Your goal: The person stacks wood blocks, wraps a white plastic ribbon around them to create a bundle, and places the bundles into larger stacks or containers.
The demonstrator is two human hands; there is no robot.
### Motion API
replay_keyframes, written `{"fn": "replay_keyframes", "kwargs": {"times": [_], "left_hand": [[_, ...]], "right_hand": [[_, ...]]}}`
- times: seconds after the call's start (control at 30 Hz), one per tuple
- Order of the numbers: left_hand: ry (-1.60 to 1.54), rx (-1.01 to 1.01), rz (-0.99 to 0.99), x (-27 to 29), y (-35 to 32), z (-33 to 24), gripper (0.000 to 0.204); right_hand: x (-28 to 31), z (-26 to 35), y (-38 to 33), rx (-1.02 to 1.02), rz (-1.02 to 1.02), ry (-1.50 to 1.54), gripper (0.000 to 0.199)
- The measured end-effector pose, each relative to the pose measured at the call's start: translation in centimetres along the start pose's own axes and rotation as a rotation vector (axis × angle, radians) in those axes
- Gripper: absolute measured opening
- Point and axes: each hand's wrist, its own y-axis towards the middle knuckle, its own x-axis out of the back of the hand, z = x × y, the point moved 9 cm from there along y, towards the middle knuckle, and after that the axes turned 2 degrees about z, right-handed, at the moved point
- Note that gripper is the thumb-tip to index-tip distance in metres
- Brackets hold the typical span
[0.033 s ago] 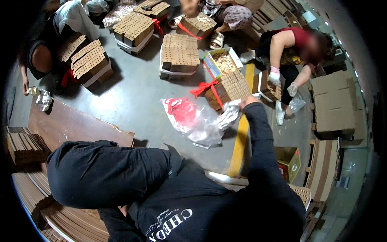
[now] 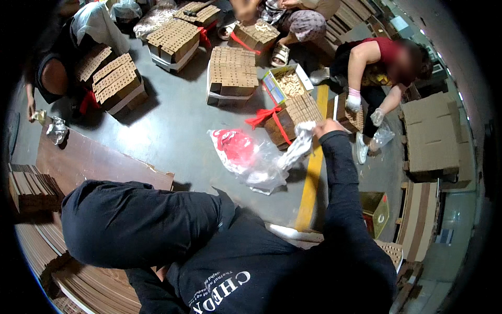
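My right hand [image 2: 328, 127] reaches forward with closed fingers, gripping a white crumpled bundle [image 2: 303, 137]. This bundle runs down into a clear plastic bag [image 2: 266, 175] with a red and white patch, which lies on the floor. Whether the bundle is cloth or part of the bag is unclear. Just beyond my hand stands a block of brown slotted cardboard pieces [image 2: 303, 110], with a red ribbon [image 2: 264, 116] tied round it. Only a scrap of skin shows by my left sleeve [image 2: 149, 285]; the fingers of that hand are hidden behind my dark-clad leg [image 2: 141, 225].
An open carton [image 2: 288, 81] of small pale pieces stands behind the block. Several strapped cardboard stacks [image 2: 232, 70] are farther off. A co-worker in red [image 2: 374, 55] crouches at the right; others sit along the far side. A brown board [image 2: 99, 157] lies left.
My right hand has shifted slightly up and to the right. The white bundle is drawn out longer and higher beside the block.
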Motion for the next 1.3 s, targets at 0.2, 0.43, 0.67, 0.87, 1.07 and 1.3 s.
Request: {"fn": "replay_keyframes", "kwargs": {"times": [0.2,0.43,0.67,0.87,1.07,1.3], "left_hand": [[-0.100,-0.133,0.026,4.6,1.9,-3.3,0.037],[-0.196,-0.520,0.159,5.8,-4.0,-23.9,0.034],[0.011,-1.349,0.694,-11.8,-29.4,-50.0,0.061],[0.263,-1.165,0.659,-11.6,-16.1,-50.2,0.016],[1.075,-1.415,-0.432,-3.4,-13.3,-48.7,0.010],[-0.420,-0.730,0.338,6.9,-1.8,-47.0,0.014]], "right_hand": [[18.8,7.1,-8.4,0.409,-0.715,0.563,0.019],[27.2,24.4,-8.3,1.165,-0.214,1.413,0.021],[26.0,50.8,-23.3,1.600,0.166,0.864,0.024],[22.5,58.1,-18.6,1.534,0.607,1.109,0.031],[16.1,58.9,-14.0,1.377,0.562,0.550,0.041],[16.0,58.1,-3.7,1.357,0.078,0.298,0.030]]}}
